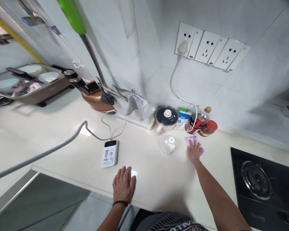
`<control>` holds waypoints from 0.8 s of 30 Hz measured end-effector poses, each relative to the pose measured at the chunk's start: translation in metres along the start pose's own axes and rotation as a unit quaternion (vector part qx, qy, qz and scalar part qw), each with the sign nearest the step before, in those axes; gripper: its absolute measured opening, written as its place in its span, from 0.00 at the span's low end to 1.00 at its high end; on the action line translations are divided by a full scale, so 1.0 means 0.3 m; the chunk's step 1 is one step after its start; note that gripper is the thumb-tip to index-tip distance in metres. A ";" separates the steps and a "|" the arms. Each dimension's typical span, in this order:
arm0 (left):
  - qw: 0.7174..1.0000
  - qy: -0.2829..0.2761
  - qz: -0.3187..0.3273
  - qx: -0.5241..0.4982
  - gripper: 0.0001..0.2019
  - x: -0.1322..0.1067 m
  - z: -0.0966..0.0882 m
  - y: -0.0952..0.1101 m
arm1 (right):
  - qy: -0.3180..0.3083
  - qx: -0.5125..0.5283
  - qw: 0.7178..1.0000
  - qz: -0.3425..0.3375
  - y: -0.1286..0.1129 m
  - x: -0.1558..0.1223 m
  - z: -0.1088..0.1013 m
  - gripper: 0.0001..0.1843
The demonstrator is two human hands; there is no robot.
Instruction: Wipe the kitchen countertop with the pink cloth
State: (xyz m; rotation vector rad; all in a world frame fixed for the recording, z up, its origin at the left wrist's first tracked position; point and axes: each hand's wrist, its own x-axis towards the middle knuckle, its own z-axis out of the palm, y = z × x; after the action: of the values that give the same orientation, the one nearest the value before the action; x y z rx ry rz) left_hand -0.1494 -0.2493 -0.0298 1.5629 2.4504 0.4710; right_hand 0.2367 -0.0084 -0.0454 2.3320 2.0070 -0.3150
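My right hand (pixel 194 150) presses a pink cloth (pixel 199 149) down against the white countertop (pixel 149 160), holding it under slightly spread fingers. Just left of that cloth is a clear plastic container (pixel 168 144) with a square label on top. My left hand (pixel 123 182) lies palm down near the counter's front edge, fingers stretched out, with nothing in it. A white power bank (pixel 109 154) with a dark display lies up and left of it, a cable plugged into its far end.
Along the wall stand a small lidded electric pot (pixel 167 118), a blue-and-white packet (pixel 184 117) and a red-lidded jar (pixel 208 127). A black gas stove (pixel 267 186) is at right. A grey cable (pixel 62 144) crosses the left, before a large electric pan (pixel 38 93).
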 end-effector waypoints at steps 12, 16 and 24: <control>1.000 0.001 0.006 0.011 0.28 0.004 -0.001 0.006 | -0.007 -0.041 0.996 -0.076 0.157 -0.239 0.007 0.31; 1.000 0.010 0.012 0.009 0.27 0.004 0.002 0.007 | 0.021 -0.017 0.995 0.101 0.492 -0.305 -0.004 0.33; 0.999 0.024 0.025 -0.018 0.27 -0.003 0.010 0.003 | 0.091 0.020 0.966 0.241 0.623 -0.547 0.072 0.34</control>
State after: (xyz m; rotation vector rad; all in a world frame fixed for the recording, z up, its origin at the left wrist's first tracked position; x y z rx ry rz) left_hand -0.1474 -0.2493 -0.0323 1.6209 2.4276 0.5658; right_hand 0.3952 -0.2011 -0.0541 2.8570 1.4217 -0.1165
